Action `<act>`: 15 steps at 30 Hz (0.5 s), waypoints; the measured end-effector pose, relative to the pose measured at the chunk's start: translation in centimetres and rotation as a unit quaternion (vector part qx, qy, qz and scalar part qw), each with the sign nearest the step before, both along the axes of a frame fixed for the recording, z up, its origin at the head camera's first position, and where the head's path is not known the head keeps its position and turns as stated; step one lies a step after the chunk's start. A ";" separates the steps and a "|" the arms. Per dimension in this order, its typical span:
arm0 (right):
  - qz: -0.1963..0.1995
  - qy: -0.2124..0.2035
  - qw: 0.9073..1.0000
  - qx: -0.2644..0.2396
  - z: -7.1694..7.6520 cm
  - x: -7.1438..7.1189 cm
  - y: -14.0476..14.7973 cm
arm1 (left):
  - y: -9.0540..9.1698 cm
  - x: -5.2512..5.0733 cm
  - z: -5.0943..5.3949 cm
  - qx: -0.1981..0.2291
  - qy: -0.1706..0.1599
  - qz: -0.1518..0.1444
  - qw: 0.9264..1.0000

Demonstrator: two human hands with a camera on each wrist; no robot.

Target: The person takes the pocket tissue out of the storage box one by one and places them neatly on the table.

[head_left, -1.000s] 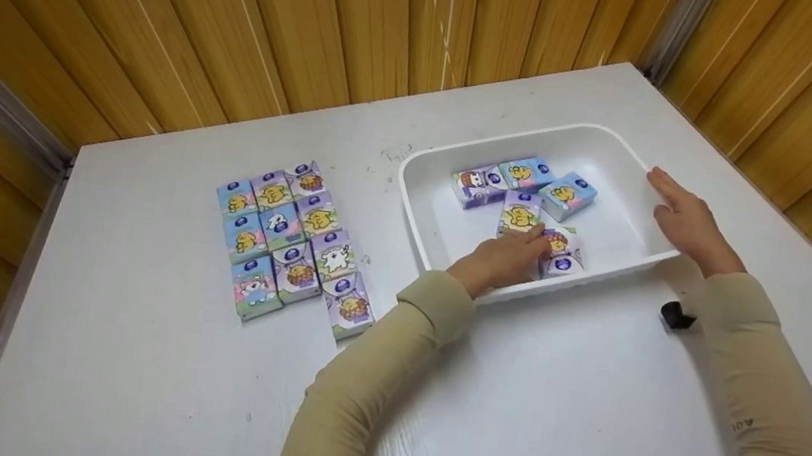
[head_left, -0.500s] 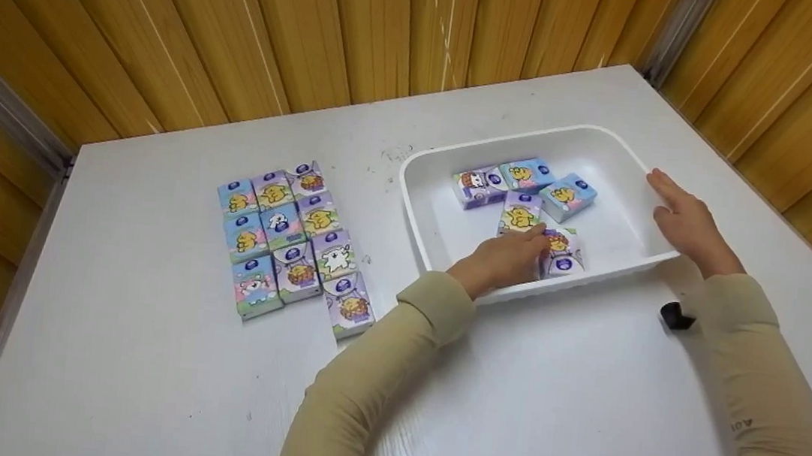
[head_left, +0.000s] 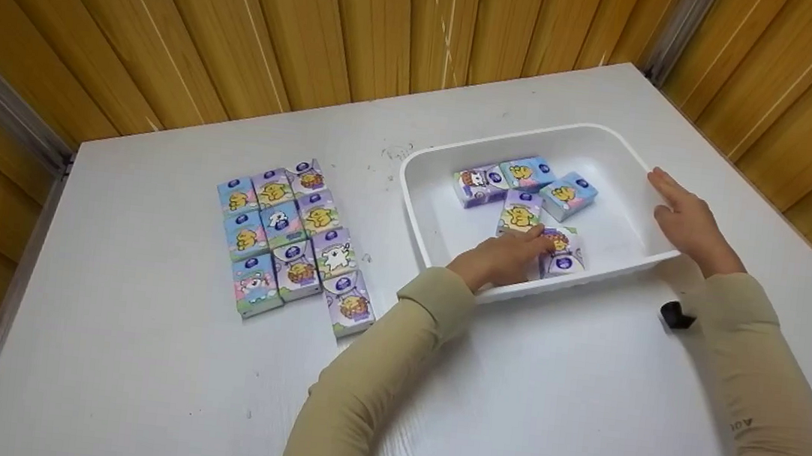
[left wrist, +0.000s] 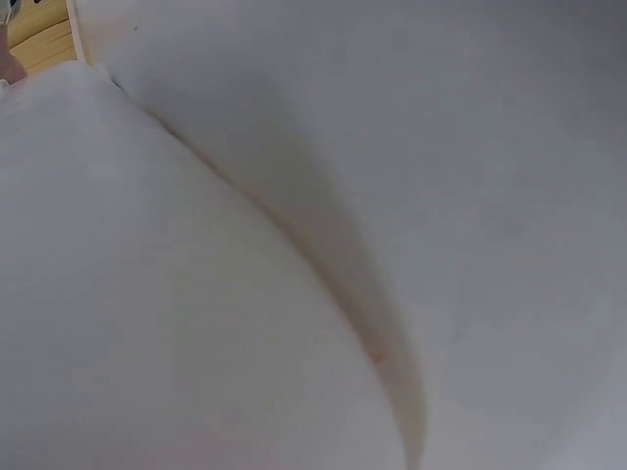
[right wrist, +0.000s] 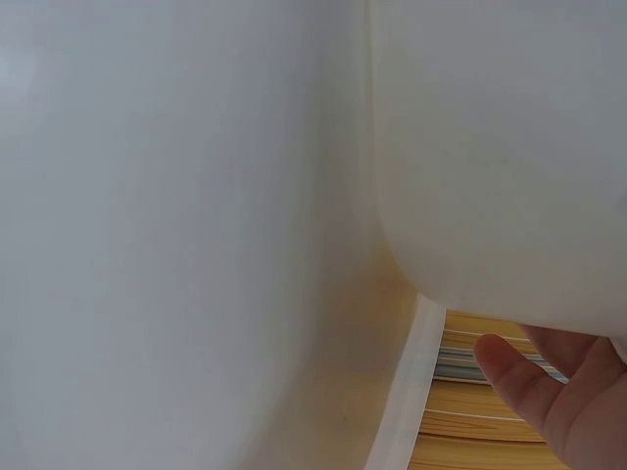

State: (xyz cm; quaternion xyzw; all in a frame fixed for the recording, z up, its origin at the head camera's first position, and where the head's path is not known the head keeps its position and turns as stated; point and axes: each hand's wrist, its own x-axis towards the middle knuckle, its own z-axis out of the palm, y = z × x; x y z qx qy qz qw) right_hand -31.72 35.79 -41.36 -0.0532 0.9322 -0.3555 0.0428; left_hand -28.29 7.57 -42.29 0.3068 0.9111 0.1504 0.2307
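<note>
In the head view, a white plastic basin (head_left: 452,150) holds several small cartoon-printed packs, apparently pocket tissues. My left hand (head_left: 501,259) reaches over the near rim into it. Its fingers touch a white and purple pack (head_left: 565,258) lying at the front. The thumb and underside of that hand are hidden, so its hold is unclear. Just beyond its fingers lies a purple and green pack (head_left: 521,208). On the basin's right side, my right hand (head_left: 689,221) rests against the rim, fingers extended and thumb apart. The right wrist view shows that hand (right wrist: 578,392) beside a pale curved surface.
Left of the basin, several similar packs (head_left: 284,221) lie in close rows on the white table (head_left: 136,351). A small black object (head_left: 677,315) lies near the right forearm. Yellow wood-grain panels (head_left: 367,27) stand behind the table.
</note>
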 end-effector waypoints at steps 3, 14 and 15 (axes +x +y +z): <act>-0.001 0.001 1.000 -0.004 -0.1 0.0 0.0 | 0.1 -0.1 0.0 -0.006 0.009 -0.009 1.000; -0.010 -0.001 1.000 0.000 -0.1 0.0 -0.1 | -0.1 -0.2 0.2 0.052 0.014 -0.041 0.998; -0.011 -0.004 1.000 0.000 -0.1 0.0 -0.1 | -0.1 -0.2 0.2 0.058 0.013 -0.042 0.997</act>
